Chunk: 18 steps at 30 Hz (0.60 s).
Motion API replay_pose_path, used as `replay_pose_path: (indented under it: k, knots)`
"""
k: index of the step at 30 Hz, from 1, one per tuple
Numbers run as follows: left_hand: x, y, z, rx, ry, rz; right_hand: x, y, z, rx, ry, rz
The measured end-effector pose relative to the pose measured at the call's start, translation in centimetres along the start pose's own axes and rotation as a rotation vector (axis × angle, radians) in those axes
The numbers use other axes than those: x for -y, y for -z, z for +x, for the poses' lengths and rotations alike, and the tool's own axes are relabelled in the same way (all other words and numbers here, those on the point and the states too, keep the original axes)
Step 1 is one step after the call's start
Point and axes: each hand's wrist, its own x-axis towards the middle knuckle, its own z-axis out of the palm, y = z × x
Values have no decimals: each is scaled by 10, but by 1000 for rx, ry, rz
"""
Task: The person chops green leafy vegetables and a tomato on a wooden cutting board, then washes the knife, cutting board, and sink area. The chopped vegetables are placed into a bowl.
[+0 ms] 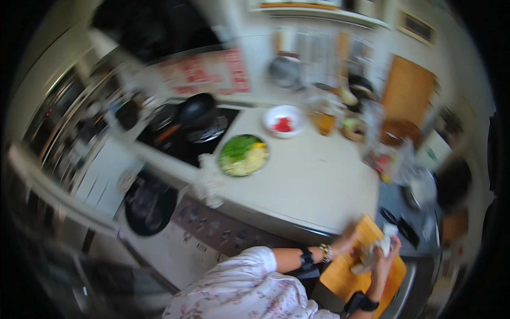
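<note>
A wooden cutting board [344, 275] is tilted over the sink edge at the lower right. My left hand [346, 242] grips its left side near the upper corner. A crumpled whitish cloth [370, 255] lies against the board's face, with my right hand [383, 259] closed around it. Beyond the board, on the worktop, stand a plate of chopped green and pale yellow food [244, 155] and a white bowl [283, 121] with red pieces in it. Motion blur softens the fingers of both hands.
A black wok [196, 111] stands on the hob [181, 149] at the left. A white cloth [209, 181] hangs over the counter edge. Black-handled utensils [408, 231] lie beside the sink [408, 287]. Plastic bags [402, 163] and a glass jug of amber liquid [323, 121] stand farther back.
</note>
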Motion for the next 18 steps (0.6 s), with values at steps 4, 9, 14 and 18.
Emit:
replay_pose_path:
  k: [4, 9, 14, 18]
  knots:
    - [2, 6, -3, -107, -95, 225, -14, 12, 13, 262, -216, 236]
    - [-1, 18, -15, -39, -104, 96, -29, -16, 19, 339, 64, -133]
    - [-16, 18, -27, -155, -163, 214, -30, -74, -1, 318, 555, -936]
    - [-28, 34, -32, -88, -87, 557, -38, -82, 16, 297, 542, -793]
